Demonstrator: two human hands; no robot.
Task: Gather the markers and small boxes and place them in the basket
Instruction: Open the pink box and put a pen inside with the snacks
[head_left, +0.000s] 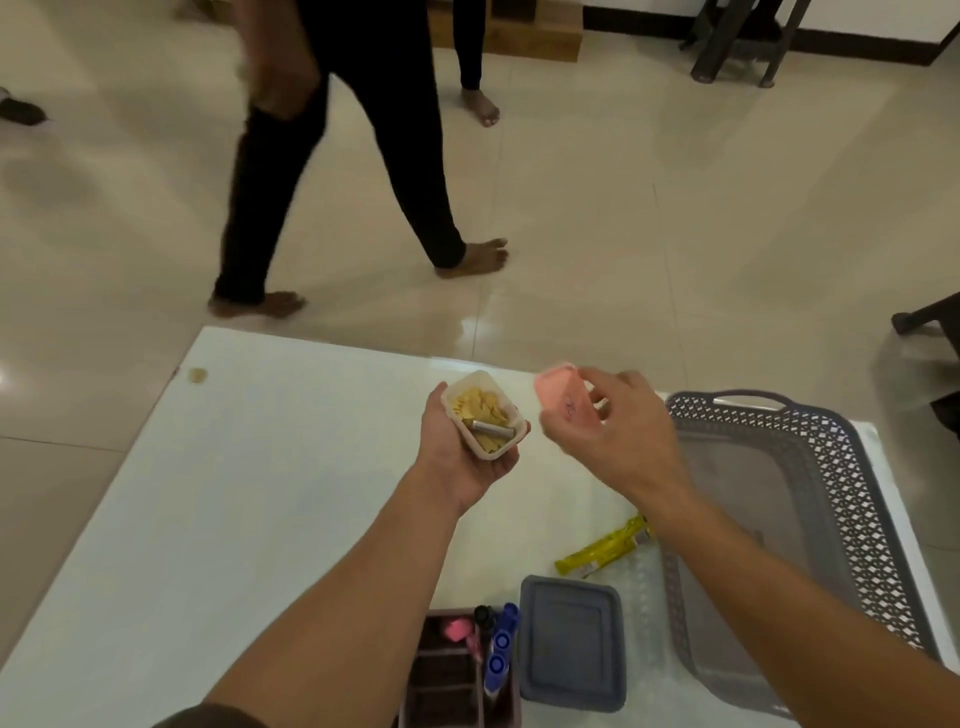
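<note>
My left hand (462, 457) holds a small open white box (484, 415) from below; it contains yellow pieces and a short metal cylinder. Just to its right, my right hand (618, 426) pinches a pink lid (563, 399) in its fingertips, raised above the white table (234, 493). The grey lattice basket (852, 499) stands at the right, its inside bare. A blue-grey lidded box (571, 642) lies near the front edge. Beside it a brown compartment holder (447, 675) carries blue markers (501, 647), a black marker (483, 618) and a pink one (460, 631).
A yellow wrapped packet (602, 548) lies on the table between the lidded box and the basket. Beyond the table's far edge a person in black trousers (332, 171) walks barefoot across the tiled floor. Dark chair legs (737, 41) stand at the back right.
</note>
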